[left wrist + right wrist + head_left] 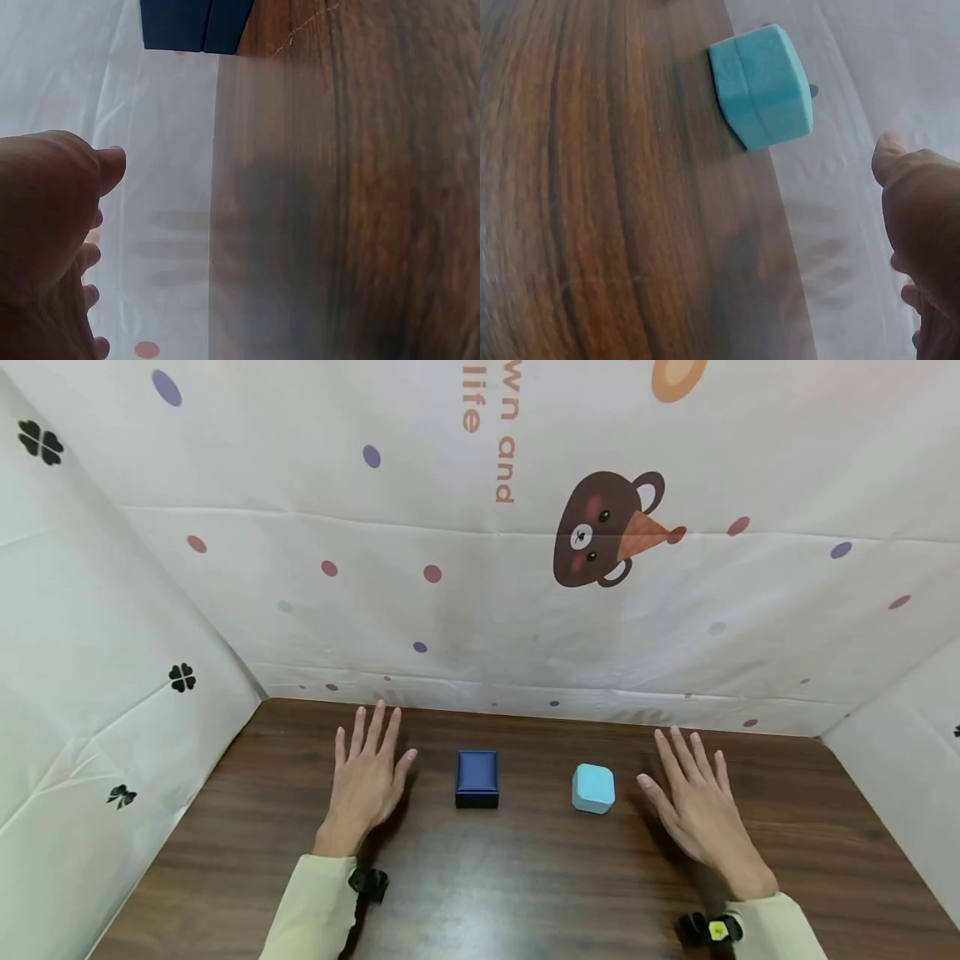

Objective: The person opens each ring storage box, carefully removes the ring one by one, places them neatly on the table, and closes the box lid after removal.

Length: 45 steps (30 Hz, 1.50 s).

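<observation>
My left hand (366, 785) is spread palm down over the left part of the table, fingers straight and holding nothing. To its right stands a dark blue box (477, 779) with a square lid; its lower part also shows at the top of the left wrist view (195, 26). A light blue box (593, 788) with cut corners stands further right, and the right wrist view shows a seam around its side (761, 88). Right of that box, my right hand (701, 814) is also spread with straight fingers, apart from it. Both boxes are closed.
The brown wooden table (480, 868) runs back to a white printed sheet (480, 610) with dots and a bear head. A white sheet with clover prints (97, 693) borders the left side, and another white sheet (900, 785) the right. Dark straps circle both wrists.
</observation>
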Each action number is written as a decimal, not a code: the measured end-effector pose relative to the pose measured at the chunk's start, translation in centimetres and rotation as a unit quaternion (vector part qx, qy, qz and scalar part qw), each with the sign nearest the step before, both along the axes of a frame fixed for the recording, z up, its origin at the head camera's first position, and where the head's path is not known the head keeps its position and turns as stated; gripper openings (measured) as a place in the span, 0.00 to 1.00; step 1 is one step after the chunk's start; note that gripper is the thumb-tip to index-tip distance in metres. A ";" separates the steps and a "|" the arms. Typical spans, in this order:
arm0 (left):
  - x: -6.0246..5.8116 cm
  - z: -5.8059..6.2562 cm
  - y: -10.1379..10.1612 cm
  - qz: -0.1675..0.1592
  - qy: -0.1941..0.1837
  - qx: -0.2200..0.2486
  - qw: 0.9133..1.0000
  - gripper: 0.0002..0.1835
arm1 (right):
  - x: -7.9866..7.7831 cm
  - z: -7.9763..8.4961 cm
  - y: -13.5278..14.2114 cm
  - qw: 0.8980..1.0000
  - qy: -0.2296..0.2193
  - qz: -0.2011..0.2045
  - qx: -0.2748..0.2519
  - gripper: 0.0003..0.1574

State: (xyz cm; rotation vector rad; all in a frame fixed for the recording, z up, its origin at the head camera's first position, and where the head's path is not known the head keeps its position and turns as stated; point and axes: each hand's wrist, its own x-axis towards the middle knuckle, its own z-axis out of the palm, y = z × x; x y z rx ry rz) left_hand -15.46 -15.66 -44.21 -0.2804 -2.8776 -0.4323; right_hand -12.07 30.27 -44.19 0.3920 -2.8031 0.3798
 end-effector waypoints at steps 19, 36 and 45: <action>0.6 1.2 0.1 -0.091 -0.145 0.177 0.969 0.41 | 2.5 1.9 -2.3 0.994 0.025 -0.001 -0.103 0.32; -1.6 -1.0 3.4 -0.141 -0.196 0.235 0.942 0.49 | 3.7 2.5 -7.7 0.984 0.032 0.096 -0.144 0.33; -1.7 -1.4 4.1 -0.130 -0.206 0.251 0.937 0.41 | 2.4 2.6 -11.2 0.977 -0.010 0.146 -0.154 0.33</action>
